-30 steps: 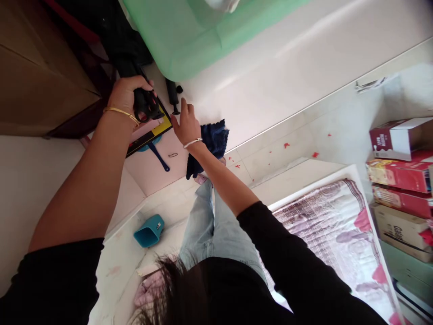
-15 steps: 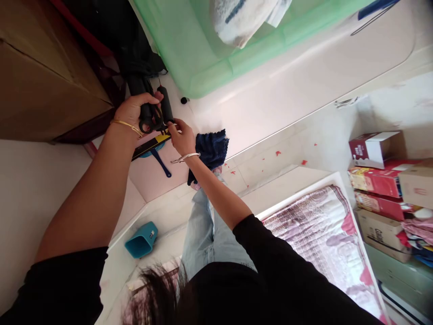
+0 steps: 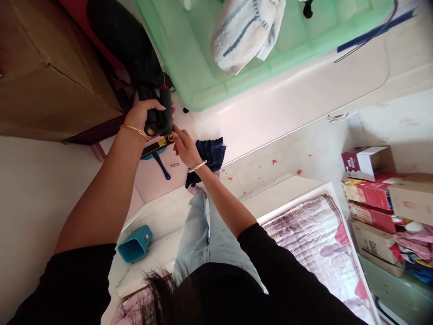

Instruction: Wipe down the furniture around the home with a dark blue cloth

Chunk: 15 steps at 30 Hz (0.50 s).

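My left hand (image 3: 138,115) is wrapped around a black device (image 3: 167,101) with a cylindrical body and a ring-shaped loop at its lower end. The left thumb lies across the cylinder and fingertips show on its far side. My right hand (image 3: 185,149) is at the device's lower end, its index finger and thumb touching it and the other fingers curled. Exactly what kind of device it is cannot be made out. Under the hands is a yellow and black strip (image 3: 157,146), beside a blue handle (image 3: 161,166). A navy cloth (image 3: 214,153) hangs at the table edge, right of my right hand.
A green translucent tub (image 3: 203,101) holding a striped white cloth (image 3: 240,38) stands on the pale table (image 3: 287,108). At the left are a large cardboard box (image 3: 50,95) and a bulky black item (image 3: 125,43). A teal bin (image 3: 135,243) stands below; boxes (image 3: 367,194) are stacked right.
The black cylinder has shifted closer against the rest of the device, and the left thumb now lies over it. The right index finger has straightened along the lower end. The view has moved slightly.
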### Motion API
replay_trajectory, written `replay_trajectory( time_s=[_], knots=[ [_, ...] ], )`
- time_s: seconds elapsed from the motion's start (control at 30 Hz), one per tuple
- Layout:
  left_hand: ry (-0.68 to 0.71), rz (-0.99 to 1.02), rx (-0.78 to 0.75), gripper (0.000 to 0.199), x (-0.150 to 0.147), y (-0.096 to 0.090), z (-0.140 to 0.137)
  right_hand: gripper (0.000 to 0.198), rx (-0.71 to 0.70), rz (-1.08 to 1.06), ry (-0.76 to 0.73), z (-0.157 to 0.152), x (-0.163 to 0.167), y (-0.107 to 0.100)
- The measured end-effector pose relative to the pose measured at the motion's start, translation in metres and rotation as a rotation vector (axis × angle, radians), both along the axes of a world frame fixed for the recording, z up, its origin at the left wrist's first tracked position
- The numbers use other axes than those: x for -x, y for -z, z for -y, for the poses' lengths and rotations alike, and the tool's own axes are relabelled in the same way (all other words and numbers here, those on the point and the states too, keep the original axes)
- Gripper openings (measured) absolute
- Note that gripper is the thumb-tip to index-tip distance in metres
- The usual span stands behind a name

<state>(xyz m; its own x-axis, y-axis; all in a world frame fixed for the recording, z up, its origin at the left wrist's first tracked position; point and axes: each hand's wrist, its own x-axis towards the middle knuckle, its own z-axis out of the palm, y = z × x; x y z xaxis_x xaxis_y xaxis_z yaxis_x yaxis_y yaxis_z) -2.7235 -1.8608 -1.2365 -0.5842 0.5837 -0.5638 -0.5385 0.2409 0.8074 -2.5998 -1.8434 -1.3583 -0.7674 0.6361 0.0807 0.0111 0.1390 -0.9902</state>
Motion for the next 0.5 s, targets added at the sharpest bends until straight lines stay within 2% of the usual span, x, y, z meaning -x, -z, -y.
replay_trajectory(
  time_s=[0.07,0.13,0.2,0.27,0.37,0.5],
  knots=[
    [0.043,-0.023,-0.001,0.026,-0.001,0.002,0.005,0.051,-0.15,0.056,-0.01,-0.001,-0.026,0.001],
    [0.023,-0.079,-0.045,0.03,-0.006,0.007,0.011,0.053,-0.35,0.197,0.086,0.0,-0.06,0.008],
    [-0.027,-0.158,-0.132,0.037,-0.015,0.014,0.02,0.058,-0.507,0.383,0.173,0.001,-0.095,0.022],
    [-0.094,-0.225,-0.19,0.041,-0.031,0.02,0.033,0.063,-0.61,0.52,0.158,0.003,-0.122,0.039],
    [-0.184,-0.247,-0.163,0.037,-0.067,0.023,0.065,0.07,-0.719,0.595,0.039,0.004,-0.139,0.057],
    [-0.137,-0.148,-0.035,0.046,-0.125,0.021,0.133,0.071,-0.776,0.656,0.003,0.009,-0.138,0.06]
  ],
)
